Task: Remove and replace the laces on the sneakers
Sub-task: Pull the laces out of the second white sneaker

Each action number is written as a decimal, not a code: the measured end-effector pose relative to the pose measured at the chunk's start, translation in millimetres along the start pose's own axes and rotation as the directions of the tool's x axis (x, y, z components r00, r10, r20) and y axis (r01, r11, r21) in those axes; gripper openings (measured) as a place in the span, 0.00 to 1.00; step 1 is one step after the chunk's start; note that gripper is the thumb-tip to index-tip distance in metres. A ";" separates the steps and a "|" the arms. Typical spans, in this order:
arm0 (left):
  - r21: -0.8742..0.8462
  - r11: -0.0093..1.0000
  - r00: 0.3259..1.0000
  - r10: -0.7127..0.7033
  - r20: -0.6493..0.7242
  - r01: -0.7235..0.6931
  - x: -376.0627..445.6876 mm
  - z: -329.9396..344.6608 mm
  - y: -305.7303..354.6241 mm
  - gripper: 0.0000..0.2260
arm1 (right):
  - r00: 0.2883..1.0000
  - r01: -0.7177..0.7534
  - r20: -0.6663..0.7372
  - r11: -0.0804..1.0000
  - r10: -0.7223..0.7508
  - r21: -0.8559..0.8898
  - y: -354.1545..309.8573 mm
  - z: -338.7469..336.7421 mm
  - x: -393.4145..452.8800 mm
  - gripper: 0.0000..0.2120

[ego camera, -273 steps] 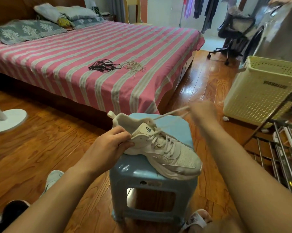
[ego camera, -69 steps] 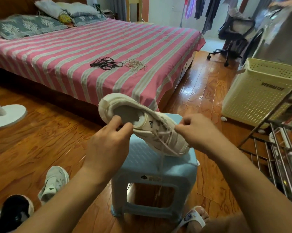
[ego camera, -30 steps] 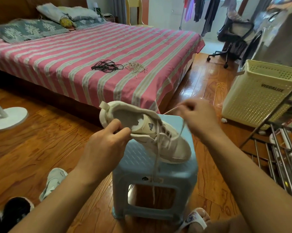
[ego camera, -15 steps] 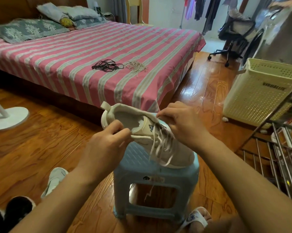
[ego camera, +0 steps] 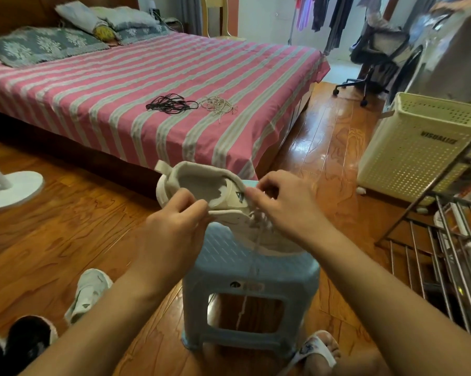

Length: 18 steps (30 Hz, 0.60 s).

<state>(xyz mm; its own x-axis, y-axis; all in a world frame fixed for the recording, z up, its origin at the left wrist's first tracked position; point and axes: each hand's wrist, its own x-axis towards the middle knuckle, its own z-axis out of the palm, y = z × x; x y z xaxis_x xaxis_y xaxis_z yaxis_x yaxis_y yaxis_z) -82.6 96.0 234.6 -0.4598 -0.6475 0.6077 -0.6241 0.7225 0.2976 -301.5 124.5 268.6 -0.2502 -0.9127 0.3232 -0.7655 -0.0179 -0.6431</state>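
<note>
A white sneaker is tilted heel-up over a light blue plastic stool. My left hand pinches the near side of its collar. My right hand has its fingers curled at the tongue and top eyelets, pinching the white lace, whose loose end hangs down in front of the stool. On the pink striped bed lie a bundle of black laces and a bundle of beige laces. The second white sneaker lies on the floor to the left.
A cream laundry basket stands at the right, with a metal rack nearer. A fan base sits on the wood floor at left, black slippers at bottom left. My sandalled foot is beside the stool.
Over the last second my right hand came back down from a raised pull to the top eyelets. The lace end hangs lower in front of the stool. My left hand kept its hold.
</note>
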 end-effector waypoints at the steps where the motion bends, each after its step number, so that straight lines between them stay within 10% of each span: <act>1: 0.020 1.000 1.000 0.012 -0.018 -0.011 0.3 1.6 2.8 0.07 | 0.999 -0.047 -0.005 0.998 0.047 0.050 -1.8 4.1 -2.2 0.10; 5: 0.123 0.988 0.994 0.099 -0.036 -0.094 4.1 0.9 6.7 0.05 | 0.980 -0.198 0.087 0.933 0.180 0.301 3.3 -10.5 -2.2 0.02; 10: 0.144 0.978 0.989 0.146 0.024 -0.148 3.3 4.0 1.9 0.04 | 0.986 -0.160 0.072 0.982 0.153 0.103 3.6 -15.7 -3.7 0.02; 14: 0.031 0.999 0.999 -0.005 -0.053 0.007 11.8 1.7 -8.1 0.07 | 0.807 -0.590 0.524 0.337 0.272 0.734 7.7 -38.3 -4.1 0.09; 18: 0.049 0.999 0.999 0.024 -0.023 -0.023 8.2 4.0 -5.0 0.07 | 0.742 -0.604 0.650 0.585 0.163 0.542 11.6 -33.4 -5.4 0.09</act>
<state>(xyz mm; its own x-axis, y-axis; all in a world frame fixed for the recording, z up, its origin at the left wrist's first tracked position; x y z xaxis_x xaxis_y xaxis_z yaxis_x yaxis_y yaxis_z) -85.8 86.1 235.2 -0.4605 -0.6241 0.6312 -0.6432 0.7247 0.2473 -328.8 142.9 282.6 0.0747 -0.9456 -0.3166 0.0247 0.3191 -0.9474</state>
